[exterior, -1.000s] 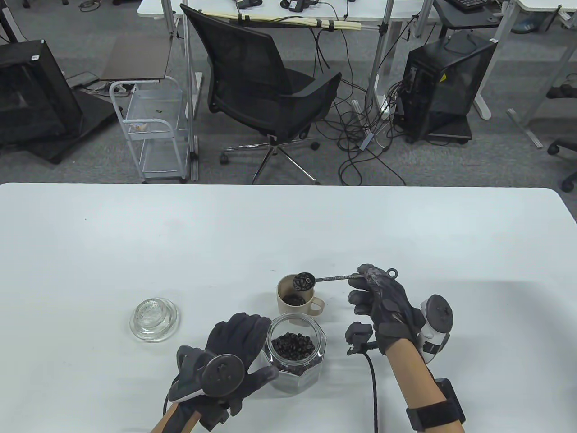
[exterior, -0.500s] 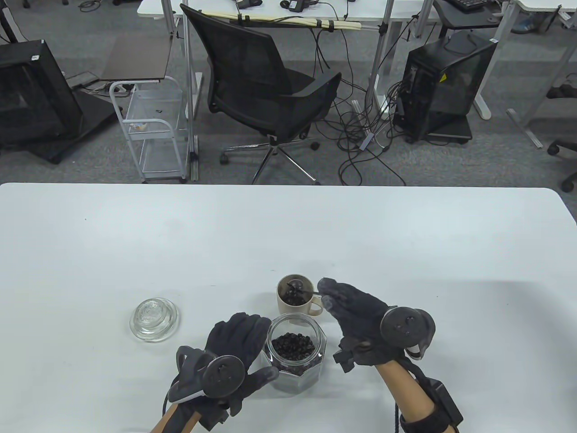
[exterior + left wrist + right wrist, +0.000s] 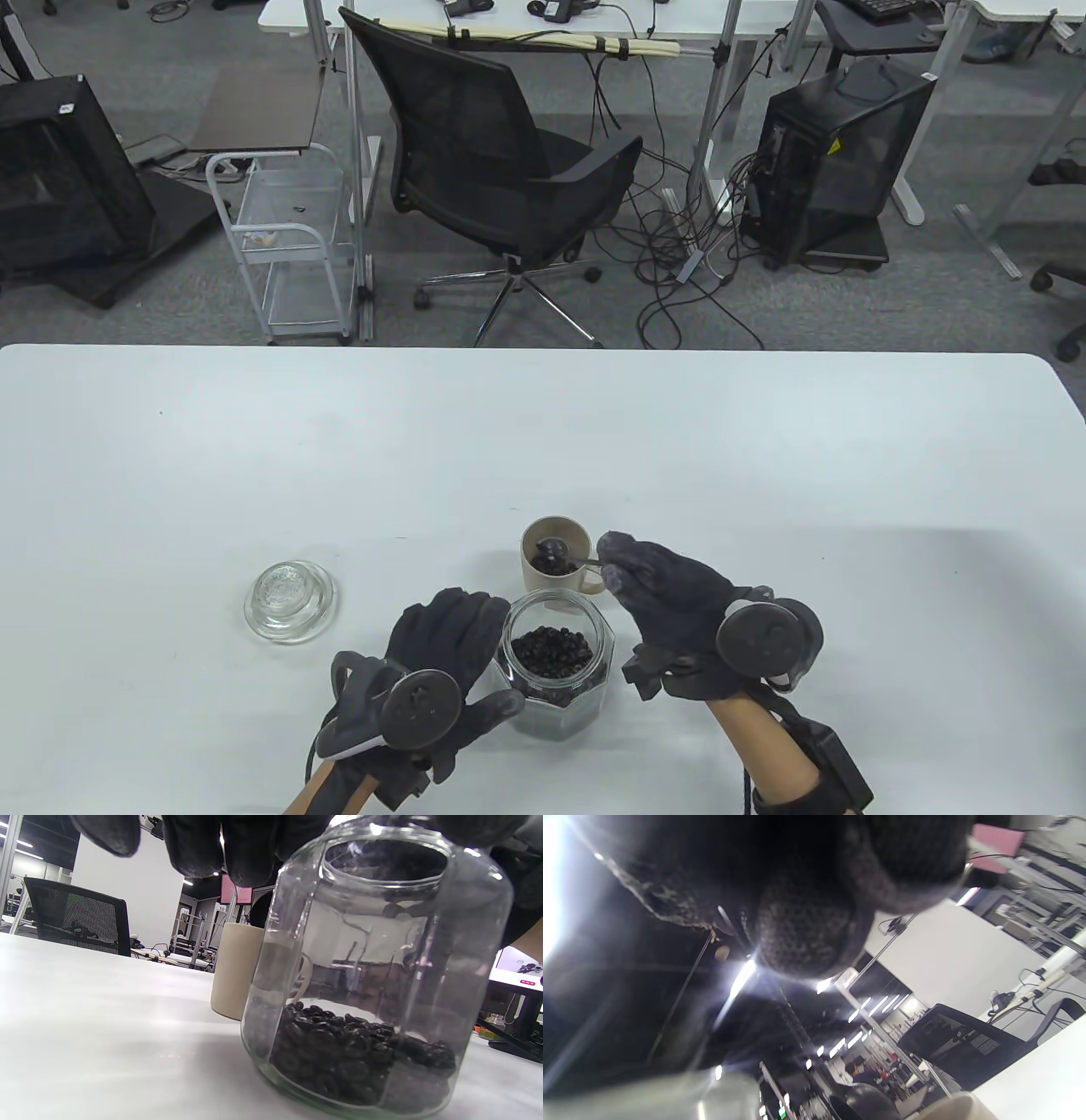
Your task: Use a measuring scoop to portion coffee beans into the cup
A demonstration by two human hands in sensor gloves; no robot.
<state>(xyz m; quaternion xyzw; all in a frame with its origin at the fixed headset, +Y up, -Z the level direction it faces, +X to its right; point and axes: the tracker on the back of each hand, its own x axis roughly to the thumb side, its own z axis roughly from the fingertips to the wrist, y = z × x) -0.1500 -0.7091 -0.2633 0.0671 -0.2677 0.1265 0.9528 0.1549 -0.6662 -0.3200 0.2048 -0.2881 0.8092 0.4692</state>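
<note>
While unlabelled, jar (image 3: pixel 556 671) of beans between hands.

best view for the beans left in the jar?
Left wrist view: the coffee beans show side-on through the glass jar, so fill level is clear. Table view shows only their top surface. Right wrist view shows none.
</note>
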